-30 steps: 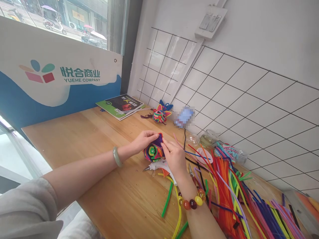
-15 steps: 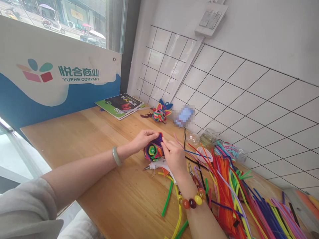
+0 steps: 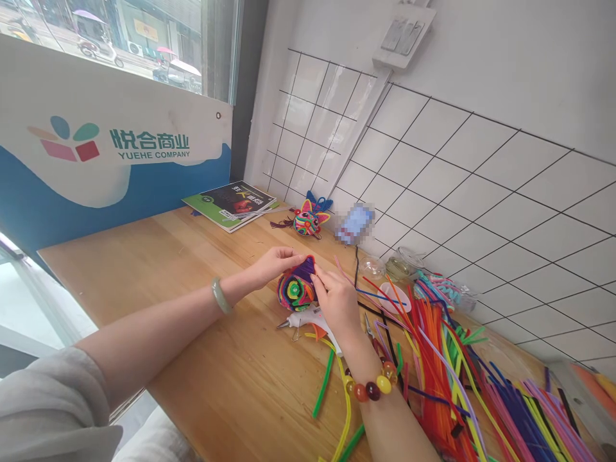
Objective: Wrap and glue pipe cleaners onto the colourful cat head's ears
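A round craft figure of coiled, many-coloured pipe cleaners [image 3: 294,293] sits between my hands at the middle of the table. From its top rises a purple piece edged in red [image 3: 304,267]. My left hand [image 3: 279,264] pinches that piece's upper left edge with thumb and fingers. On its right side my right hand [image 3: 334,295] is closed, fingertips against the same piece and hiding part of the figure. Just below lies a white glue gun [image 3: 308,316], its nozzle to the left and its rear passing beneath my right wrist.
Loose pipe cleaners [image 3: 433,359] in many colours cover the right side. Pliers [image 3: 369,326] lie by my right wrist. Toward the wall are a finished-looking figure with ears [image 3: 308,221], a blurred phone [image 3: 355,224], glass jars [image 3: 402,263] and booklets [image 3: 231,204].
My left hand has shifted very slightly up, its fingers now straighter along the purple piece's edge. My right hand, the figure and the glue gun stay almost the same.
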### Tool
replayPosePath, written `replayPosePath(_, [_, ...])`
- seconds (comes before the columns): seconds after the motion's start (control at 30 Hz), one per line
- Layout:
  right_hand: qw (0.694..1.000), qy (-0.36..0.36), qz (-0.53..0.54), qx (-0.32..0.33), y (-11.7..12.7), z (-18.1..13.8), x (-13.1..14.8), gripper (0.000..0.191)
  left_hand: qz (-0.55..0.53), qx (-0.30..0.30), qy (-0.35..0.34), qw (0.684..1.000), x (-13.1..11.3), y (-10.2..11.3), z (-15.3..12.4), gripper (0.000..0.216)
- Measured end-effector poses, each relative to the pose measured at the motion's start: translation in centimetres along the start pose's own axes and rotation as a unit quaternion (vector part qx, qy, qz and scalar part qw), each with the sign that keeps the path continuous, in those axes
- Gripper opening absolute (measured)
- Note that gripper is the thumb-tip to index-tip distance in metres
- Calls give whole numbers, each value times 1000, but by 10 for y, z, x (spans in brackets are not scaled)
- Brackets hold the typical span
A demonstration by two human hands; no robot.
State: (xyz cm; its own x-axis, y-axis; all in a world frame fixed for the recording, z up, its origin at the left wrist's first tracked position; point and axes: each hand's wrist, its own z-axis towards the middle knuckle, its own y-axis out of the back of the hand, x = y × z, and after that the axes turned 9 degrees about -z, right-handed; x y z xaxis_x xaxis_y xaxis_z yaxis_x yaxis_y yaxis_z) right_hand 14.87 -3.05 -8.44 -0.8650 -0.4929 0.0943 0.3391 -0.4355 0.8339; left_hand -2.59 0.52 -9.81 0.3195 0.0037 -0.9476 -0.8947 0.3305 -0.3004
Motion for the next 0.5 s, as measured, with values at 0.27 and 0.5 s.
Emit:
replayPosePath(0.27, [1000,15,-9,1,1,1,2,30,-7,-12,-6,1000,4,-3,0,38])
replayPosePath(0.5, [1000,22,-8,6,1,1,2,30,-7,-1,-15,1000,4,-3,-1,35])
